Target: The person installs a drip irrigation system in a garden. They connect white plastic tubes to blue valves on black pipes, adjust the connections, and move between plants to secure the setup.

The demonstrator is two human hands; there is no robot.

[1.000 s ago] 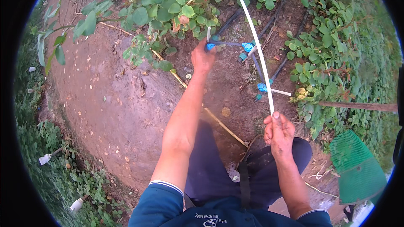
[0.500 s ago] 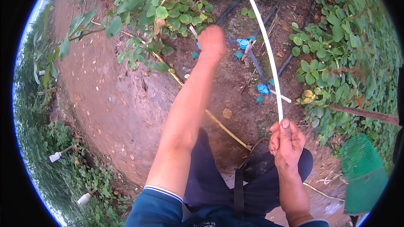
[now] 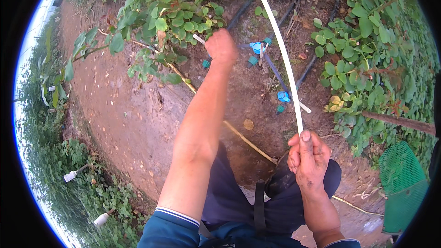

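Head view: right hand pinches the lower end of a white tube, which arcs up past the blue valves; left hand curls beside a pale stub and green fitting (what it grips is hidden, can't tell). I'd hold the tube steady, off the valves.

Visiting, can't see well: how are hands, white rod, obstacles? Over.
Right grip: pinching bowed white rod. Left grip: beside green fitting, contents hidden. Leaves nearby, possibly in the way.
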